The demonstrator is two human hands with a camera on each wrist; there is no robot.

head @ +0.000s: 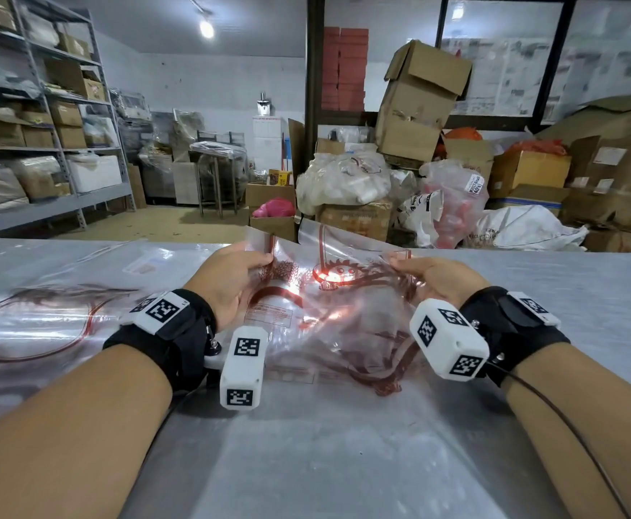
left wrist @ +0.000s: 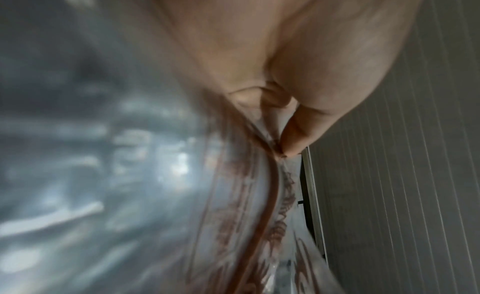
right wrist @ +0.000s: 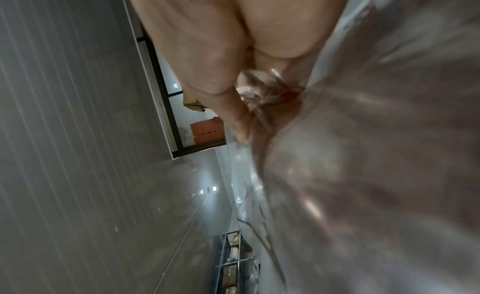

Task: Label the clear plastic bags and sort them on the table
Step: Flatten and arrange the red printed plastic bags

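Two hands are on one clear bag point(head: 329, 294) at the centre of the frame: the left hand point(head: 228, 282) pinches its left top edge, and the right hand point(head: 437, 275) pinches its right top edge, so the far edge lifts off the table point(head: 344, 462) while the rest lies crumpled on the steel. Red print covers the bag, a gear-like ring and branching shapes, with a small block of text too fine to read. In the left wrist view the thumb point(left wrist: 298, 138) presses the plastic point(left wrist: 259, 216) against the fingers; in the right wrist view the thumb point(right wrist: 239, 122) clamps a bunched fold, blurred beyond that. Over at the left of the frame a second bag point(head: 36, 320) lies flat with a red oval outline on it, and just past it, a pale label point(head: 145, 262) sits on the plastic, its writing unreadable. Beyond the table's far edge, cardboard boxes point(head: 415, 106) are stacked and leaning at upper right, with a sack point(head: 452, 204) of red items below them bearing a white tag, "(40's)" just legible. Grey shelving point(head: 44, 144) with cartons fills the upper left. Bare steel runs across the lower frame between the forearms, and out to the right edge.
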